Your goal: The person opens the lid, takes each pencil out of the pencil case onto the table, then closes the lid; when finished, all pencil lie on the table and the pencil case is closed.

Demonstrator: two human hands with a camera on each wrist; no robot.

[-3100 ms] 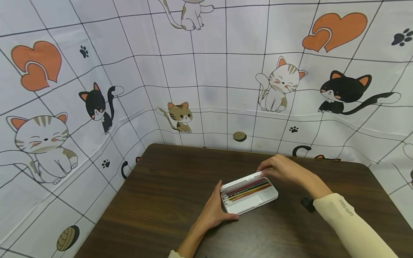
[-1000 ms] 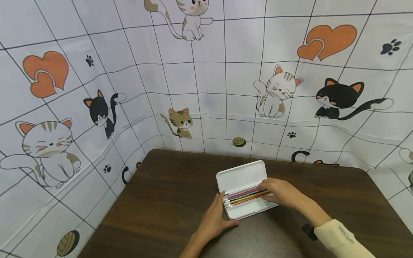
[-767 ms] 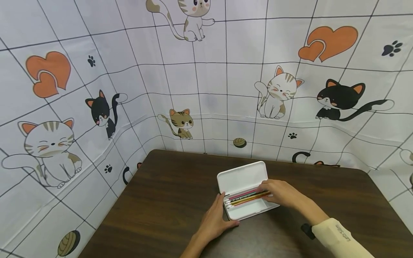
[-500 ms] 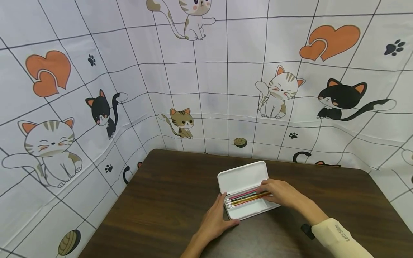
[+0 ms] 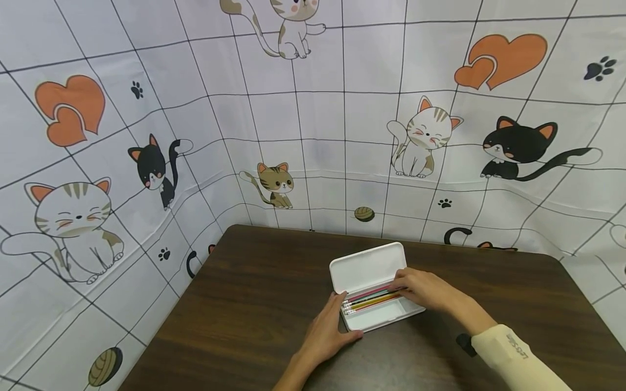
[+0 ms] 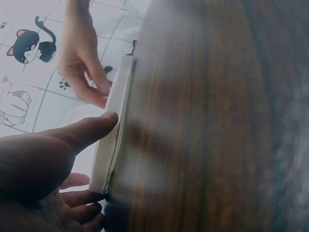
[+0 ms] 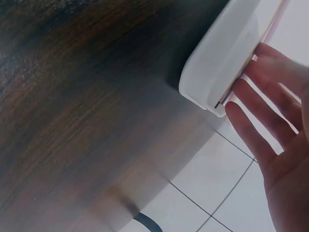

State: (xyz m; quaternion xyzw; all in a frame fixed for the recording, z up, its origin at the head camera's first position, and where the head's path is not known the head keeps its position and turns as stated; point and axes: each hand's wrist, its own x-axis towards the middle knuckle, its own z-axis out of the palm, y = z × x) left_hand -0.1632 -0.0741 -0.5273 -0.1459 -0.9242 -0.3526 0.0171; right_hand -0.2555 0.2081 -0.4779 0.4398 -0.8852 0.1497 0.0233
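Observation:
A white pencil case lies on the table in the head view, its lid raised and leaning back. Several pencils in pink, black, yellow and red lie side by side inside, along the hinge side. My left hand holds the left end of the case, thumb at the front edge and fingers at the back corner. My right hand reaches over the right end, fingertips bent around the pencils' ends. In the right wrist view these fingertips meet the pencils; which ones they pinch is hidden.
The brown wooden table extends to both sides and in front of the case. Behind and to the left hangs a white grid-patterned sheet printed with cats. A small black device sits on my right wrist by the cream sleeve.
The lid has gone from partly raised to fully open. My right hand has come down from the lid edge to the pencils; in the last second it shifts only slightly. My left hand stays.

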